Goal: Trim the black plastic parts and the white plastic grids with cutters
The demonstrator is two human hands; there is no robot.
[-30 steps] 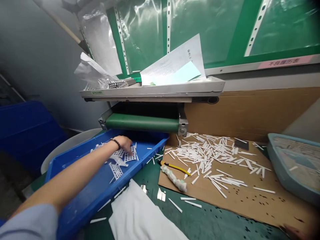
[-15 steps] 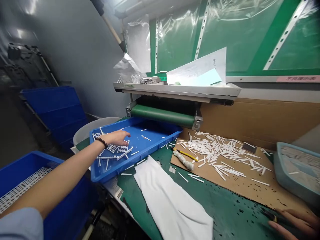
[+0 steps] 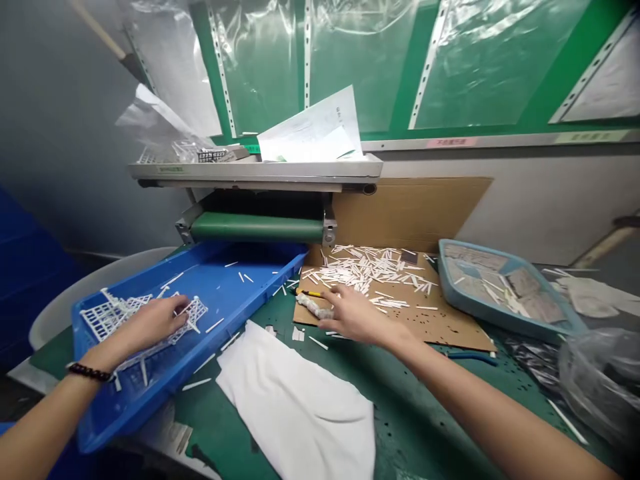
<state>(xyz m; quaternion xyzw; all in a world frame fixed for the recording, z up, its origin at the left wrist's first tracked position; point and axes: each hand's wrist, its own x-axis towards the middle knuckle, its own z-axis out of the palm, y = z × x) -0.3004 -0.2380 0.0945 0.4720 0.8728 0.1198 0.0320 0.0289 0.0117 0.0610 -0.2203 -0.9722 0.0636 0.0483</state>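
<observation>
My left hand [image 3: 153,323] lies on a white plastic lattice piece [image 3: 113,319] in the left part of a blue plastic tray [image 3: 240,253], its fingers curled over the lattice. Several loose white strips lie on the tray floor. My right hand [image 3: 353,315] reaches over a cardboard sheet [image 3: 450,327], open and holding nothing. Its fingertips are just beside a white wrapped bundle [image 3: 314,307], next to a yellow-handled tool [image 3: 311,293]. A heap of white plastic strips [image 3: 363,267] covers the cardboard's far half.
A green conveyor belt [image 3: 257,228] runs under a metal shelf [image 3: 255,170] holding papers. A white cloth [image 3: 295,407] lies on the green mat [image 3: 410,393] in front. A pale blue tray [image 3: 500,287] stands right of the cardboard, with a clear plastic bag [image 3: 603,380] nearer.
My view has swung right. My left hand has moved onto the lattice at the tray's near left. My right hand has come forward from the lower right corner over the cardboard.
</observation>
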